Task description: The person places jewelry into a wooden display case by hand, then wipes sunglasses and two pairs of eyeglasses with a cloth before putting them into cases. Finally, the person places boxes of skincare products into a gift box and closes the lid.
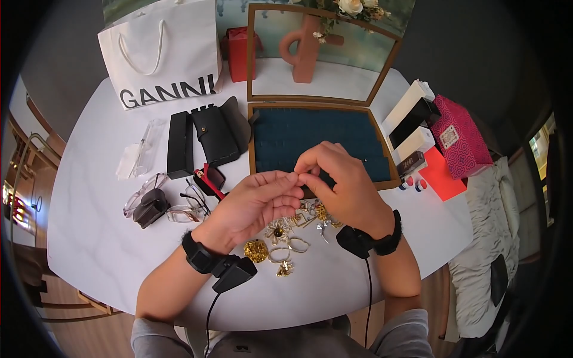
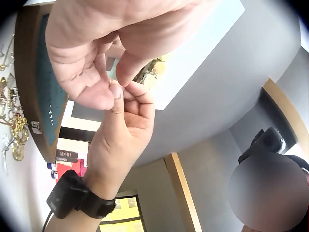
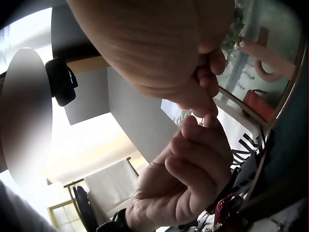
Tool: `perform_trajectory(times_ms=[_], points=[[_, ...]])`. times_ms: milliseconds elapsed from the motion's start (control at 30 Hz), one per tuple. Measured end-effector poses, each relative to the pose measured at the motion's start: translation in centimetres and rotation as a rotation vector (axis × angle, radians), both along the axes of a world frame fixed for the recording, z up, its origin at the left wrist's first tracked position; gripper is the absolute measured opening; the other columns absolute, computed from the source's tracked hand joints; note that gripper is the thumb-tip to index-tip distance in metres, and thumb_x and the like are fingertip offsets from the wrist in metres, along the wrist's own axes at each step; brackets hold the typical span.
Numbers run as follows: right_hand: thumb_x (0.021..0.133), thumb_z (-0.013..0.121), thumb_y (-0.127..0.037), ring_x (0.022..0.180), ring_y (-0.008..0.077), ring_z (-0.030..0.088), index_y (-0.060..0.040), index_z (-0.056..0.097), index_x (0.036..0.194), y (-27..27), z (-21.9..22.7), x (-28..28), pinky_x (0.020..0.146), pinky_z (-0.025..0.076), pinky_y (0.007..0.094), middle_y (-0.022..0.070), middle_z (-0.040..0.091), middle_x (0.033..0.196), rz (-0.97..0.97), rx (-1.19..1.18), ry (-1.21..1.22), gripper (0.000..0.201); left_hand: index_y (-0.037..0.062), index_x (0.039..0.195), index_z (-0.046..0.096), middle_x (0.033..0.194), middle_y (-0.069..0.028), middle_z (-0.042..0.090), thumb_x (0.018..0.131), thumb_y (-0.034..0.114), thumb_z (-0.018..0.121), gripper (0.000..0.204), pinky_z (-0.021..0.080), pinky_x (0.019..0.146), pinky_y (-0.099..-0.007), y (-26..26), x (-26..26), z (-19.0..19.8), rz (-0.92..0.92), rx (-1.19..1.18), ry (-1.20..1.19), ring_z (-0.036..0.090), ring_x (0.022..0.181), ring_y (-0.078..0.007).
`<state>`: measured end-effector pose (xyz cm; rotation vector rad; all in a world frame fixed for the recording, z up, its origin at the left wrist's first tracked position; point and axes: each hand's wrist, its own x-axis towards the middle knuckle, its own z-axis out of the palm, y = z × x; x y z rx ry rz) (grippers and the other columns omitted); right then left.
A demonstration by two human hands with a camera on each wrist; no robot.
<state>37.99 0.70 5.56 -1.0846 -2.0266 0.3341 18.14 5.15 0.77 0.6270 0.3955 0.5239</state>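
Fingertip to fingertip, my left hand [image 1: 253, 203] and right hand [image 1: 346, 182] meet over the front edge of a jewelry box [image 1: 316, 134] lined in dark blue-green, its glass lid raised. Both hands pinch a tiny, thin metallic piece [image 3: 202, 122], mostly hidden by the fingers; I cannot tell its exact kind. Below the hands lies gold and silver jewelry, including a flower-shaped piece [image 1: 278, 231], a round gold cluster [image 1: 256, 250] and a hoop [image 1: 298, 244]. Small bright pieces [image 2: 51, 115] sit in the box lining.
At left are eyeglasses [image 1: 182, 213], a black sunglasses case [image 1: 216, 136] and a long black box [image 1: 179, 145]. A white paper bag [image 1: 164, 51] and a red box [image 1: 240, 55] stand behind. Small boxes [image 1: 412, 104] and a pink patterned box [image 1: 462, 137] are at right.
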Motion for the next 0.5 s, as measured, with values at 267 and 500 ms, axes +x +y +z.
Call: perform_trajectory(times_ms=[267, 500], points=[[0.087, 0.066, -0.001, 0.08, 0.0239, 0.063, -0.001, 0.063, 0.102, 2.7, -1.0, 6.0, 0.07, 0.05, 0.0328, 0.0109, 0.063, 0.094, -0.365, -0.026, 0.003, 0.015, 0.0014, 0.11, 0.064, 0.095, -0.0058, 0.07, 0.104, 0.013, 0.054, 0.017, 0.059, 0.077, -0.0256, 0.0, 0.0, 0.4, 0.058, -0.004, -0.098, 0.069, 0.08, -0.0137], [0.084, 0.07, -0.005, 0.097, 0.03, 0.054, -0.0055, 0.07, 0.093, 3.7, -6.5, 10.5, 0.09, 0.041, 0.0406, 0.0092, 0.061, 0.093, -0.451, -0.163, -0.349, 0.008, 0.0036, 0.102, 0.063, 0.095, -0.0067, 0.068, 0.099, 0.008, 0.05, 0.014, 0.055, 0.079, -0.0296, 0.1, 0.3, 0.8, 0.169, -0.083, -0.012, 0.066, 0.085, -0.0164]])
